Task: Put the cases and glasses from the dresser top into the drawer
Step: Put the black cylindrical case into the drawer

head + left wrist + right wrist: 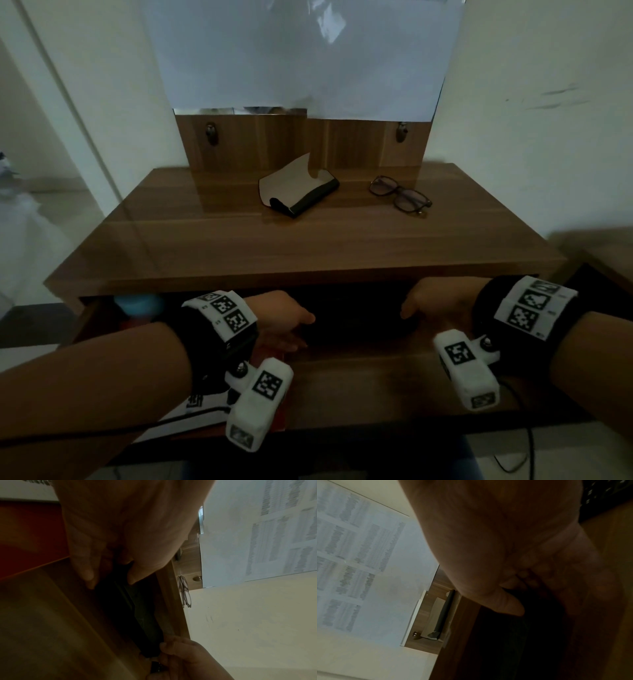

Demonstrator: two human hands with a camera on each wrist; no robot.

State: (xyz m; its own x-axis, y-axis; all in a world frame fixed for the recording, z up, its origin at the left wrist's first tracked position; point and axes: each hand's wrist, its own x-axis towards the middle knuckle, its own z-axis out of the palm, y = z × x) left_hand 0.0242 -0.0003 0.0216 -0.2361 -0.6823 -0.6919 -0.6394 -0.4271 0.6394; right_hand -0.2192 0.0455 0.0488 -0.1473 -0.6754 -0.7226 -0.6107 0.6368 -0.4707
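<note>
On the dresser top [308, 246] an open case [298, 190] lies far and near the middle, with the glasses [400, 195] to its right, apart from it. Below the near edge, in the open drawer [342, 370], a dark case [356, 325] sits between the left hand [284, 322] and the right hand [435, 301].

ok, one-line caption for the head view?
Both hands lower a dark case into the drawer; glasses remain on the dresser.

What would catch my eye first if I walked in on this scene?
Probably the two hands, left hand and right hand, holding a dark case inside the open drawer. Behind them on the dresser top lie an opened case and, right of it, glasses.
</note>
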